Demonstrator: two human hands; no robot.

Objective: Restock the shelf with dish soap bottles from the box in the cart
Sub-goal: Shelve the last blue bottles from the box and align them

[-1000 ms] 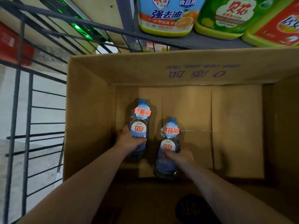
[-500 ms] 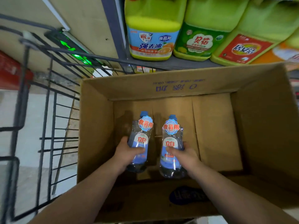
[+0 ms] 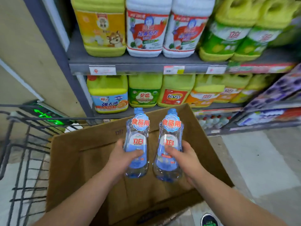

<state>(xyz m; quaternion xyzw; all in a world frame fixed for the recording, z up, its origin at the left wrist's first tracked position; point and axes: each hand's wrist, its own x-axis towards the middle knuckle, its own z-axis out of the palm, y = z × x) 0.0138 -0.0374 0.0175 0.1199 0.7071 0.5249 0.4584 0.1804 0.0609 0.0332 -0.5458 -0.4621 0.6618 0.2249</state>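
Two clear dish soap bottles with blue caps and red-lettered labels are held up above the open cardboard box (image 3: pixel 68 160). My left hand (image 3: pixel 121 158) grips the left bottle (image 3: pixel 137 136) around its lower body. My right hand (image 3: pixel 182 158) grips the right bottle (image 3: pixel 170 137) the same way. Both bottles stand nearly upright, caps pointing toward the shelf (image 3: pixel 146 66). The box sits inside the black wire cart (image 3: pixel 21 152), and its visible floor shows bare cardboard.
Shelves ahead carry large yellow, green and white detergent jugs (image 3: pixel 146 30), more on the lower tier (image 3: pixel 144 92). Small bottles (image 3: pixel 213 121) stand on the bottom shelf to the right. Purple packs (image 3: pixel 280 88) jut out at right. A beige wall panel (image 3: pixel 32 54) is at left.
Both hands have lifted their bottles out of the box bottom up to rim height. The view has tilted up, showing more of the shelves.
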